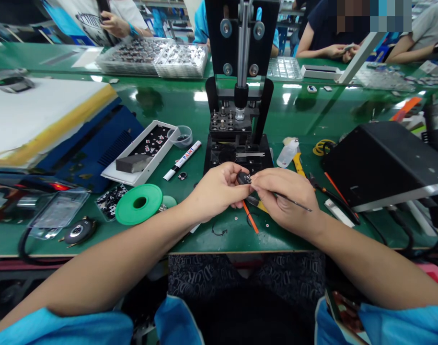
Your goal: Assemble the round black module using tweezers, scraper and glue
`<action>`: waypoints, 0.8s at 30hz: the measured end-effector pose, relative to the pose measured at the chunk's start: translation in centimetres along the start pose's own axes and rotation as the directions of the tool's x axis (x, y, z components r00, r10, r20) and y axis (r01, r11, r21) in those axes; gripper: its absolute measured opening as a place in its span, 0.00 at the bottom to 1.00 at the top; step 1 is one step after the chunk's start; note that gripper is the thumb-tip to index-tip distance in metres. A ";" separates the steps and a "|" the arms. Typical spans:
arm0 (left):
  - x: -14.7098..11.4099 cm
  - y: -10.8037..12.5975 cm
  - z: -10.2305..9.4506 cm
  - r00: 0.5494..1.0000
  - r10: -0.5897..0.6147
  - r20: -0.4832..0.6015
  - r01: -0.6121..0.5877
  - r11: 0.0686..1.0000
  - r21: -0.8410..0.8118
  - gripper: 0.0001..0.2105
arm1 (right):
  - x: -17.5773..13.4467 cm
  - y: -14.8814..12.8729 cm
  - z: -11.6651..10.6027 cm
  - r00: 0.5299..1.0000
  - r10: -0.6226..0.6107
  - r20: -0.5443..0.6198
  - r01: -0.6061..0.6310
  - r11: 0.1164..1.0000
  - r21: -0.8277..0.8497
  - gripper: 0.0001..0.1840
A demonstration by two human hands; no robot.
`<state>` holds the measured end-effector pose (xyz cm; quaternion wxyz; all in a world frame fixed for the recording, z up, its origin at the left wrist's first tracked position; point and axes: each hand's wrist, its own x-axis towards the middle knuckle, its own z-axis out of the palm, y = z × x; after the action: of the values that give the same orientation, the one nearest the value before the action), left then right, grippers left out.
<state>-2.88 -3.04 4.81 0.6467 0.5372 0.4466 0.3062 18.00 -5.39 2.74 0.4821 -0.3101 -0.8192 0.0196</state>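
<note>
My left hand (222, 187) pinches a small, round black watch case (244, 178) between thumb and fingers, held above the bench edge. Close against it on the right, my right hand (285, 196) is closed around slim dark tweezers (294, 201), whose rear end sticks out to the right. Their tips meet the case, but the fingers partly hide that contact. Just behind both hands stands a black press (240, 115) with a vertical metal shaft. An orange stick (250, 218) lies beneath the hands on the green bench (204, 242).
On the left are a green spool (139, 204), a paint marker (183, 160), a white tray (143, 175) of small parts and a blue machine (93, 143). To the right sit a bottle (288, 153), pliers (334, 196) and a black box (395, 158). Co-workers sit across the bench.
</note>
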 end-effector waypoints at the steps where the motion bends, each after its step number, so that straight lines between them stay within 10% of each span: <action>1: -0.1 0.0 0.1 1.000 -0.027 0.009 0.027 0.999 0.019 0.21 | 0.1 0.1 -0.2 1.000 0.003 -0.020 -0.003 1.000 -0.017 0.11; 13: 0.4 -0.8 -0.4 0.987 0.130 0.099 -0.116 0.984 -0.134 0.26 | 1.6 0.5 -1.6 0.906 0.424 -0.023 -0.414 0.895 0.165 0.07; 24: 0.8 -1.4 -0.4 0.982 0.168 0.082 -0.153 0.974 -0.170 0.28 | 1.8 0.6 -1.7 0.899 0.437 0.043 -0.435 0.873 0.221 0.06</action>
<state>-3.07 -2.49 3.20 0.6821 0.5311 0.3437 0.3667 18.98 -4.40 4.88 0.5007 -0.4300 -0.7187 0.2188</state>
